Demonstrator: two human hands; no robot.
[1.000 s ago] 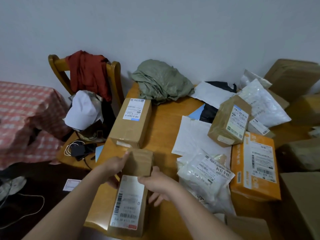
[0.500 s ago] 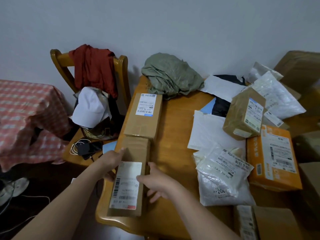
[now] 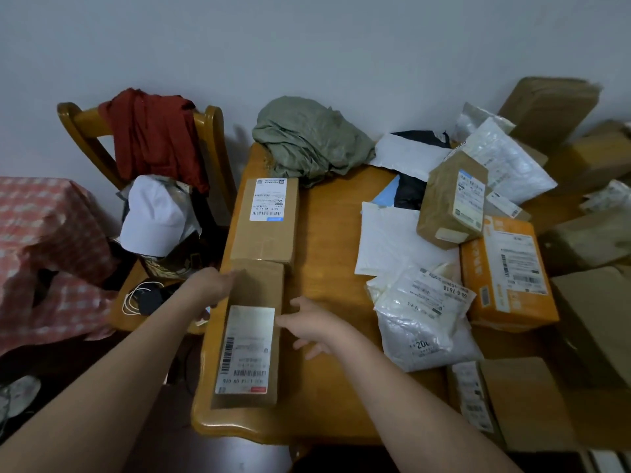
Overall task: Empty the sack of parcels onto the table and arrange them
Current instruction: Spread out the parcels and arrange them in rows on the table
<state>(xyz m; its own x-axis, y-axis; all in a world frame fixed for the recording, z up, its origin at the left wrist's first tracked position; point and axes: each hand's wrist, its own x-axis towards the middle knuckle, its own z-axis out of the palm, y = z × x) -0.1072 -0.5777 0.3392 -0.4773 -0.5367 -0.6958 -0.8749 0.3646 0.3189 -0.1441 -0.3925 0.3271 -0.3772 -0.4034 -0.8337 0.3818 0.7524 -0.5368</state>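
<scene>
Two brown boxes lie end to end along the table (image 3: 327,254)'s left edge. Your left hand (image 3: 213,285) touches the near box (image 3: 251,331), grip unclear; your right hand (image 3: 312,327), fingers spread, rests beside it. Bare wood runs mid-frame; the sack (image 3: 307,138) sits behind.

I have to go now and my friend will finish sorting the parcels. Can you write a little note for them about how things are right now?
Left hand: rests against the left side of the near brown box, fingers straight.
Right hand: open, fingertips at the box's right edge.
Done: green sack lies crumpled at the table's far end. The near box sits end to end with the far brown box along the table's left edge.
Left: the heap on the right, including the orange box, the white bags and the tilted brown parcel, is unsorted.
</scene>
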